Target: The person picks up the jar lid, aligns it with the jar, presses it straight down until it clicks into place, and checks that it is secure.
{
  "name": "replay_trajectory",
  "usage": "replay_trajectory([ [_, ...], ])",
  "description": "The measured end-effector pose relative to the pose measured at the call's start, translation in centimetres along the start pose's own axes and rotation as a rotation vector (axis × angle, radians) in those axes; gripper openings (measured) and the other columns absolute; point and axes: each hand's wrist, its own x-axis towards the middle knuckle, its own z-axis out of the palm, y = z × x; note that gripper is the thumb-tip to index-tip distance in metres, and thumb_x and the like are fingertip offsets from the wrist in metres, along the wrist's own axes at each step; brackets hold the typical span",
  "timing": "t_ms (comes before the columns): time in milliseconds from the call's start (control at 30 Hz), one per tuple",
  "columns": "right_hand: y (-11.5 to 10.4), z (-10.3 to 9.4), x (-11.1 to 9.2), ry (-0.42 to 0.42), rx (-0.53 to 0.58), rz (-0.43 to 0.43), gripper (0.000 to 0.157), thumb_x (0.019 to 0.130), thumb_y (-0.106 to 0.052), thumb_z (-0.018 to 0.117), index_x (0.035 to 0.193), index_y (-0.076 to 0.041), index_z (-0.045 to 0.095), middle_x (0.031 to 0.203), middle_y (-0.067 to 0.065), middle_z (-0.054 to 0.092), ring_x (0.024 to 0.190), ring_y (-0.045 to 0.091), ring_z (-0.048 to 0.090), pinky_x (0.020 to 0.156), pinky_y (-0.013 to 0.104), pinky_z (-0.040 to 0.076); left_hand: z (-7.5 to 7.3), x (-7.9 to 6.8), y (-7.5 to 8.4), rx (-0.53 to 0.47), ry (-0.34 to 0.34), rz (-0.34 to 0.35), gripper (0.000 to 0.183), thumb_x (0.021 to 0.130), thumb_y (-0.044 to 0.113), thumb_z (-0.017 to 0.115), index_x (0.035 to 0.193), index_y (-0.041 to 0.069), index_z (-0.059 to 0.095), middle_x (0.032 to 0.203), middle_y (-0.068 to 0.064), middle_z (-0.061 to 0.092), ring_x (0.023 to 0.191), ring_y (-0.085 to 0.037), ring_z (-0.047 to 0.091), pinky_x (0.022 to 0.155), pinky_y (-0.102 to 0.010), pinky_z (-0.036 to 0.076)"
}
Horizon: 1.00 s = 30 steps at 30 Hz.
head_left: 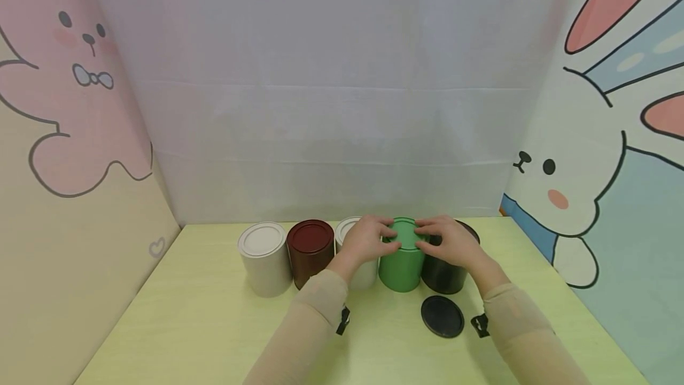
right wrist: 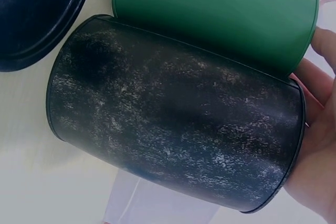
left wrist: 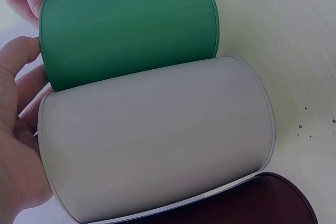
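Note:
A green can (head_left: 401, 272) with a green lid (head_left: 405, 234) stands between my hands. My left hand (head_left: 366, 239) reaches over a white can (head_left: 366, 276) and grips the green lid's left edge, thumb nearest me. From the other side my right hand (head_left: 453, 242) holds the right edge, its wrist over a black can (head_left: 442, 276). In the left wrist view, fingertips (left wrist: 29, 51) meet the top rim of the green can. The right wrist view shows the black can's scuffed side (right wrist: 178, 114) up against the green one. My right hand partly hides the black can's top.
A round black lid (head_left: 442, 316) lies on the table (head_left: 203, 319) in front of the black can. A dark red can (head_left: 311, 245) and another white can (head_left: 265, 266) continue the row leftward. Behind the row hangs a white cloth (head_left: 320, 123); printed side panels (head_left: 577, 195) flank the table.

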Motion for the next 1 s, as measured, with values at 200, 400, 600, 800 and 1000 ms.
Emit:
replay_trajectory([
  [200,-0.1,-0.06,0.0,-0.001,0.007,0.01,0.029,0.09,-0.019,0.073,0.113,0.0,0.074,0.128,0.017,0.063,0.116,0.039,0.057,0.096,0.054,0.047,0.04,0.0,0.09,-0.019,0.008,-0.005,0.031,0.093,0.033,0.07,0.117,0.014,0.075,0.138,-0.002,0.059,0.126,-0.022,0.055,0.096,-0.029,0.049],
  [400,-0.22,-0.13,-0.02,0.0,0.02,0.002,0.028,0.09,-0.017,0.073,0.112,0.001,0.074,0.128,0.019,0.063,0.116,0.041,0.056,0.096,0.053,0.047,0.05,-0.05,0.22,-0.016,0.003,-0.005,0.031,0.093,0.033,0.069,0.117,0.014,0.075,0.138,-0.002,0.059,0.125,-0.022,0.056,0.094,-0.029,0.051],
  [600,-0.18,-0.12,-0.02,-0.006,0.026,0.007,0.027,0.09,-0.017,0.073,0.111,0.001,0.074,0.128,0.019,0.063,0.116,0.041,0.056,0.096,0.053,0.047,-0.06,-0.11,0.32,-0.015,-0.004,-0.014,0.031,0.094,0.032,0.069,0.118,0.014,0.075,0.138,-0.002,0.058,0.126,-0.022,0.055,0.095,-0.03,0.05],
  [800,-0.19,-0.21,0.04,-0.01,0.033,0.014,0.028,0.09,-0.017,0.074,0.111,0.0,0.075,0.128,0.018,0.063,0.117,0.04,0.056,0.095,0.053,0.047,0.01,0.03,0.29,0.009,-0.009,0.0,0.03,0.094,0.032,0.068,0.118,0.014,0.075,0.138,-0.002,0.059,0.125,-0.021,0.055,0.096,-0.03,0.05],
  [1000,-0.11,-0.12,-0.03,-0.016,0.039,0.015,0.028,0.091,-0.018,0.073,0.112,0.0,0.074,0.128,0.019,0.063,0.117,0.041,0.056,0.095,0.052,0.048,-0.07,-0.02,0.37,0.025,-0.019,-0.004,0.031,0.094,0.033,0.067,0.118,0.015,0.075,0.138,-0.002,0.059,0.125,-0.021,0.056,0.097,-0.03,0.049],
])
